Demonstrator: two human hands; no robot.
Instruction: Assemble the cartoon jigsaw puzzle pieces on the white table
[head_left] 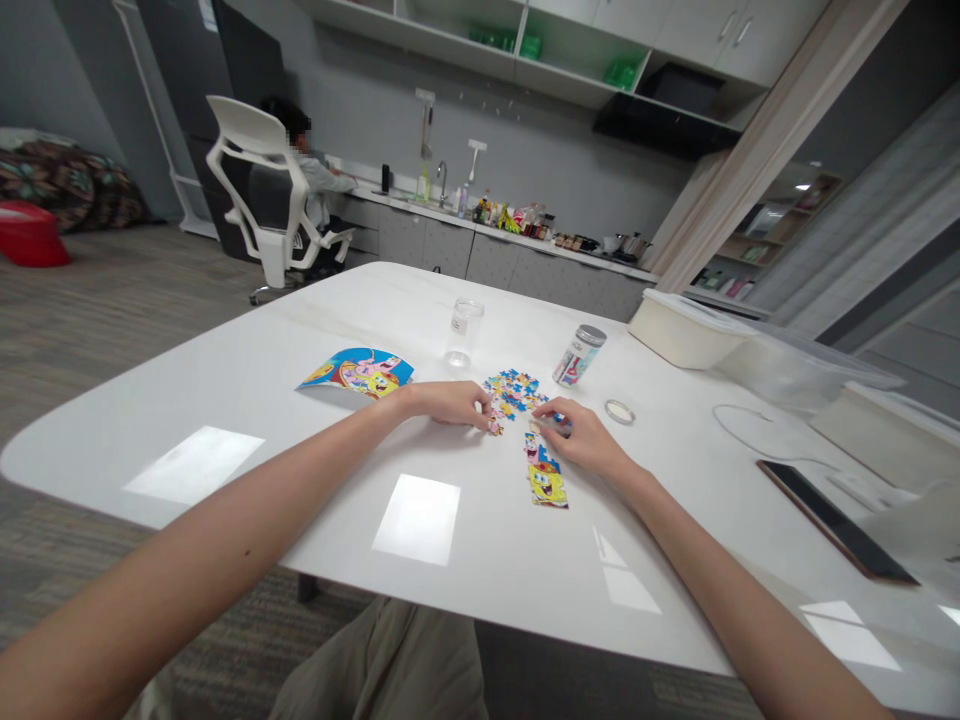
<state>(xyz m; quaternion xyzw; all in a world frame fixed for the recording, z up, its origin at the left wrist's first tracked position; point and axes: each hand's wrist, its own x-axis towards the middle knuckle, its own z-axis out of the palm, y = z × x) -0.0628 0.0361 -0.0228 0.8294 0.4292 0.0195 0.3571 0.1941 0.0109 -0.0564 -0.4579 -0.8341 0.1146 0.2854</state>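
Observation:
Loose jigsaw puzzle pieces lie in a small heap on the white table. My left hand is at the heap's left side, fingers pinched together at a pinkish puzzle piece. On the other side, my right hand pinches a small pale puzzle piece at the top of a joined strip of puzzle with a yellow cartoon face. The fingers partly cover both pieces. A curved picture sheet with the same cartoon style rests left of my left hand.
Behind the heap stand a clear open jar and a printed canister. A round lid lies near my right hand. Farther right are storage boxes, a cable and a dark tablet. A person sits by the counter beyond.

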